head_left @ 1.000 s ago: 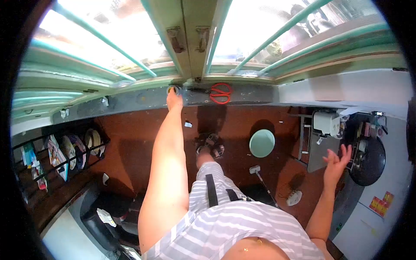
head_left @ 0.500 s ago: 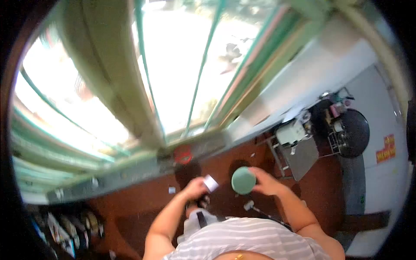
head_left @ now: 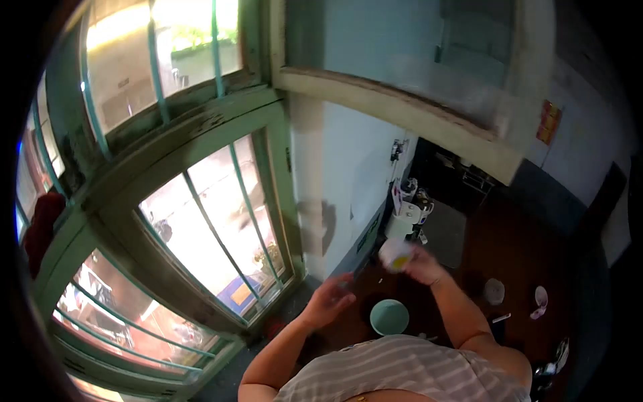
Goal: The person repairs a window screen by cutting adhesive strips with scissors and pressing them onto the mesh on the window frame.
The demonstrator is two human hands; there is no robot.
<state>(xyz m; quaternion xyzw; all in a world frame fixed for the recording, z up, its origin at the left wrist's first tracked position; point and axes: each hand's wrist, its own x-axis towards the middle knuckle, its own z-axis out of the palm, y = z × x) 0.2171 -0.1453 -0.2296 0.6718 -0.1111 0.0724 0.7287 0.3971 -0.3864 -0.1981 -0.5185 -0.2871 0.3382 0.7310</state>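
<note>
My right hand (head_left: 423, 266) is closed on a blurred white roll (head_left: 396, 256) with a yellow patch on its side. To the left of it, my left hand (head_left: 327, 301) is raised with fingers and thumb apart, pointing toward the roll but not touching it. A faint grey patch shows between its fingertips, too blurred to make out. Below and between the hands, a round pale green basin (head_left: 389, 317) stands on the floor. The red scissors handles (head_left: 274, 329) are dim on the sill beside my left forearm.
Green barred windows (head_left: 207, 221) fill the left side. An open window sash (head_left: 402, 107) juts across the top. Beyond my right hand, a white appliance (head_left: 403, 221) stands by a grey surface (head_left: 443, 231). A round pale object (head_left: 494, 291) lies on the brown floor at right.
The view has swung right and up. My left hand left the sill holding a whitish object; now the white roll is in my right hand, which was empty at first.
</note>
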